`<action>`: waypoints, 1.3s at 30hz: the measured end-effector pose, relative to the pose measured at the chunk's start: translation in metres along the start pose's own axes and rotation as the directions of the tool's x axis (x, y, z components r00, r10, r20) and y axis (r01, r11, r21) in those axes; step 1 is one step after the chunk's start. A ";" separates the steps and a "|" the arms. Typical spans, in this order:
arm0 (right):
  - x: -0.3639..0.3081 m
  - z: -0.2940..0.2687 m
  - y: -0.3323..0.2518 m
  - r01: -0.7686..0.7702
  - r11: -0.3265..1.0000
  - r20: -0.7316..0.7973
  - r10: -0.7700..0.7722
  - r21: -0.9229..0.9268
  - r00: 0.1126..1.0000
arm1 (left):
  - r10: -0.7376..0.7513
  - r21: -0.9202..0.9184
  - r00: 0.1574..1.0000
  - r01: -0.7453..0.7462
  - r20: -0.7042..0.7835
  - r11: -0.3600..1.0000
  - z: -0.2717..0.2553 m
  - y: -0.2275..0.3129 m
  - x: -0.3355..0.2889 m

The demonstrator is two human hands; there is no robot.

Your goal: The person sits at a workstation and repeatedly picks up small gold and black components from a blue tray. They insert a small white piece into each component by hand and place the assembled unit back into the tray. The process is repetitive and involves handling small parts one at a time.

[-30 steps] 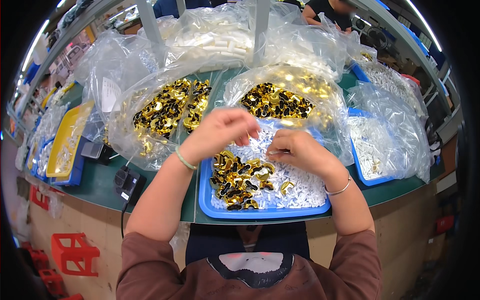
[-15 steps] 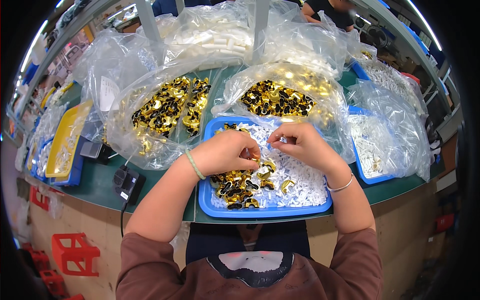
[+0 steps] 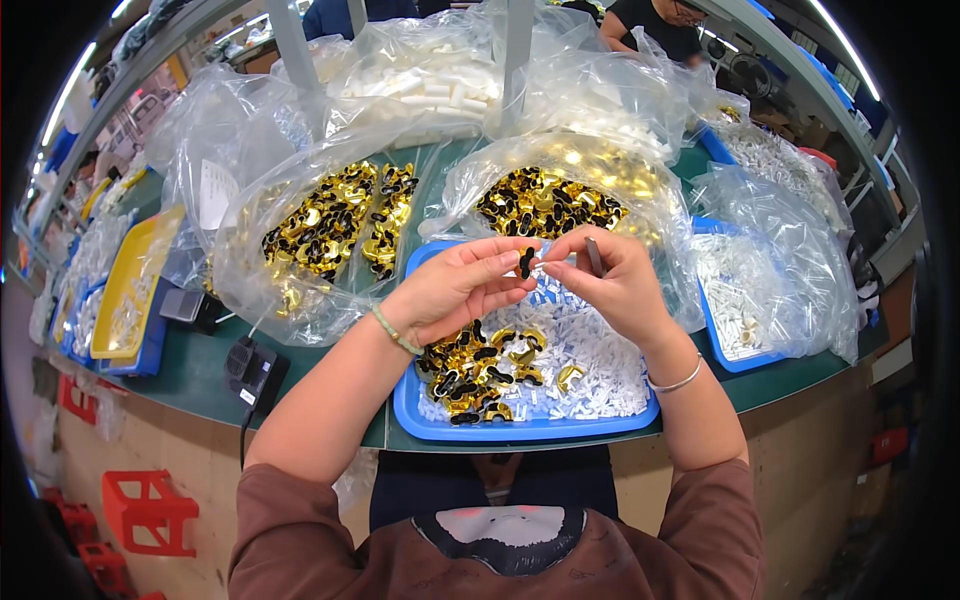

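Pinched between my left thumb and fingers (image 3: 462,288) is a small gold-and-black curved piece (image 3: 527,263), its dark side showing. My right hand (image 3: 618,290) has thumb and forefinger closed on a small white plastic piece (image 3: 542,267) right beside it; whether the two touch I cannot tell. A dark grey, narrow strip-like tool (image 3: 595,258) sticks up between my right fingers. Below both hands is a blue tray (image 3: 530,431), with loose gold-and-black pieces (image 3: 465,375) on its left and many small white plastic pieces (image 3: 610,375) on its right.
Clear plastic bags of gold-and-black pieces (image 3: 320,225) (image 3: 545,203) lie open behind the tray. At the right stands another blue tray (image 3: 742,362) of white pieces; at the left, a yellow tray (image 3: 130,290). A black corded device (image 3: 255,368) sits near the table edge. Another person (image 3: 660,30) is across the table.
My left hand has risen from the gold pile, turned palm up, with one gold-and-black piece in its fingertips. My right hand has moved slightly up, and both hands have come together.
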State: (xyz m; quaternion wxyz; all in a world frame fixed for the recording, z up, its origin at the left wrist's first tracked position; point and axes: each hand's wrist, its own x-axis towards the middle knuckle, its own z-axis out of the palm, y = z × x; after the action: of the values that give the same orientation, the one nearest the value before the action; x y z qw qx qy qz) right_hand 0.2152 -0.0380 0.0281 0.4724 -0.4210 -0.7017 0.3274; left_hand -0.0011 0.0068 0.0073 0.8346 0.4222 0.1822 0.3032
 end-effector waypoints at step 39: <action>-0.001 0.009 -0.004 0.236 0.940 0.083 -0.222 -0.247 0.972 | -0.026 0.042 1.000 0.026 0.006 0.999 -0.001 -0.005 0.001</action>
State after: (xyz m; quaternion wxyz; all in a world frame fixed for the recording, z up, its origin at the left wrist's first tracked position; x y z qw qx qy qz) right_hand 0.2064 -0.0409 0.0281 0.4302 -0.3850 -0.7945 0.1884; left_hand 0.0014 0.0055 0.0025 0.8299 0.4384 0.1913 0.2871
